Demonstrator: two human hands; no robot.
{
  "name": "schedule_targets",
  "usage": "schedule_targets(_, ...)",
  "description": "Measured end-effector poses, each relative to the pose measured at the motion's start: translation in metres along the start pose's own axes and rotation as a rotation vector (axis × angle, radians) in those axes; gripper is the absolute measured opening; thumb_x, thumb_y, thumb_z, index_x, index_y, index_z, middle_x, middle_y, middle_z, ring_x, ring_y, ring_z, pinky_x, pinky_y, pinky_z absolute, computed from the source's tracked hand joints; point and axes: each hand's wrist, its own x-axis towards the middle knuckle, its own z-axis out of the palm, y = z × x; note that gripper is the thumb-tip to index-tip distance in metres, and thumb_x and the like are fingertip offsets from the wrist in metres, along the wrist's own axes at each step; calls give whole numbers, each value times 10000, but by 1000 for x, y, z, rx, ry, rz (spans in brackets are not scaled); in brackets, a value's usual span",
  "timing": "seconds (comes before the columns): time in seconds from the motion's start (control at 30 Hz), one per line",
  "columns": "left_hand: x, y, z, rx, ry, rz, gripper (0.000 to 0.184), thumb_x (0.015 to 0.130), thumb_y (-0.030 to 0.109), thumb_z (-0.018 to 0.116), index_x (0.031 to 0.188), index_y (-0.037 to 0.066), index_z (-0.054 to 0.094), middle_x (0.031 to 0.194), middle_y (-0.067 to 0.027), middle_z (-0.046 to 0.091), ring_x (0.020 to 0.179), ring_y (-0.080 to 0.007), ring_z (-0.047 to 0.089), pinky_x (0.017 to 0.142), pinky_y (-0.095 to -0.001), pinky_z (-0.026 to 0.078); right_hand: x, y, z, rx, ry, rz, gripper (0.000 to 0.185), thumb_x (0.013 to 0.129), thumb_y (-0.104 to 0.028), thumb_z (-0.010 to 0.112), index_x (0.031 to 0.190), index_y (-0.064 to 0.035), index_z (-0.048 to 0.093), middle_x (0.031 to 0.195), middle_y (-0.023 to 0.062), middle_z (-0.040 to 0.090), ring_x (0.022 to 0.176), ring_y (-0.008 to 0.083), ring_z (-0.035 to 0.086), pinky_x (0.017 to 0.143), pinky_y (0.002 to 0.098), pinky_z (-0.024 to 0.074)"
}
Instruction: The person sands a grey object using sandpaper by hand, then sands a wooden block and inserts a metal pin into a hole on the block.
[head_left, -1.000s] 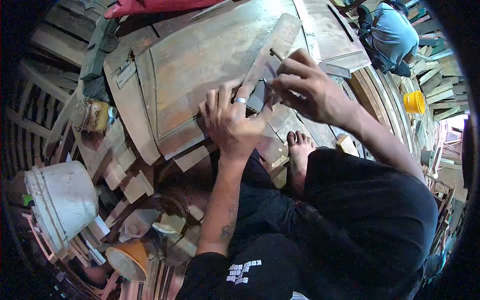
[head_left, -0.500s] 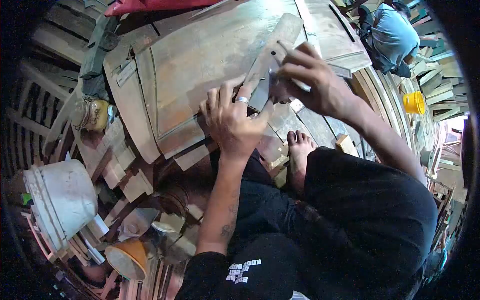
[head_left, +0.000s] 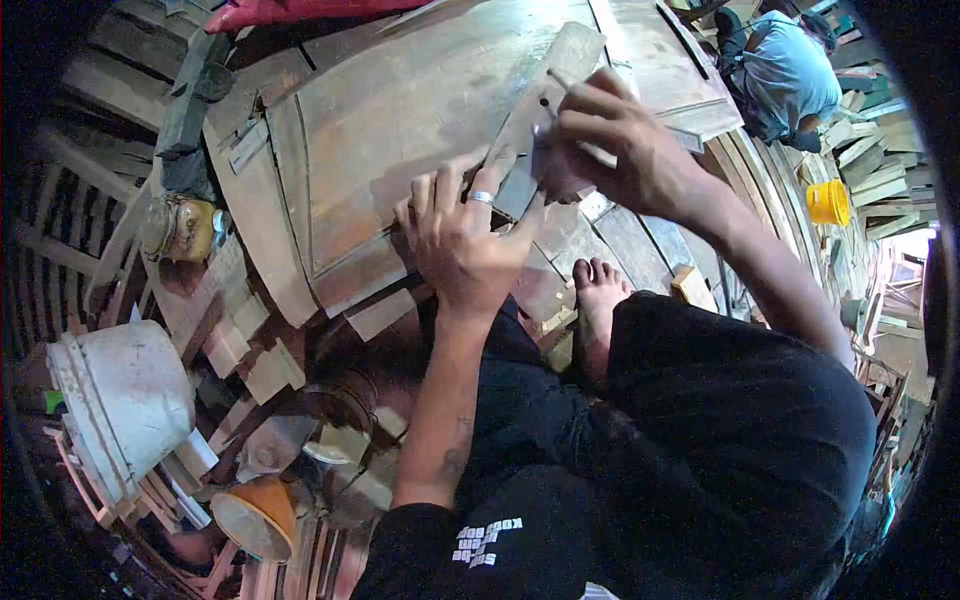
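Note:
A long flat strip [head_left: 565,65] with a dark hole lies slanted over a large wooden panel [head_left: 390,120]. My left hand [head_left: 465,235], with a ring on one finger, presses on the strip's lower end near the panel's front edge, its fingers spread and thumb on a small grey piece [head_left: 515,190]. Just right of the strip is my right hand [head_left: 625,150], its fingers closed round a thin stick-like tool [head_left: 565,82] whose end sticks out above them. The tool's lower part is blurred and partly hidden by the fingers.
A jar [head_left: 190,230], a white bucket [head_left: 130,400] and an orange container [head_left: 255,518] stand at the left among wood offcuts. A bare foot [head_left: 598,300] is below my hands. At the upper right, another person [head_left: 785,75] bends near a yellow bucket [head_left: 827,203].
The tool in my right hand has shifted up and changed its tilt, and the hole in the strip has come into view. My left hand stays nearly in place.

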Motion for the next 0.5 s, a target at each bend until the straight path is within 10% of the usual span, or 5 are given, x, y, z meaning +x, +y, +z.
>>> schedule_targets(0.5, 0, 1, -1, 96, -26, -3, 517, 709, 248, 921, 1201, 151, 794, 1197, -37, 718, 1064, -314, 639, 947, -456, 481, -5, 11, -4, -145, 53, 42, 203, 895, -62, 773, 1081, -48, 693, 1065, 110, 615, 1063, 345, 560, 922, 437, 508)
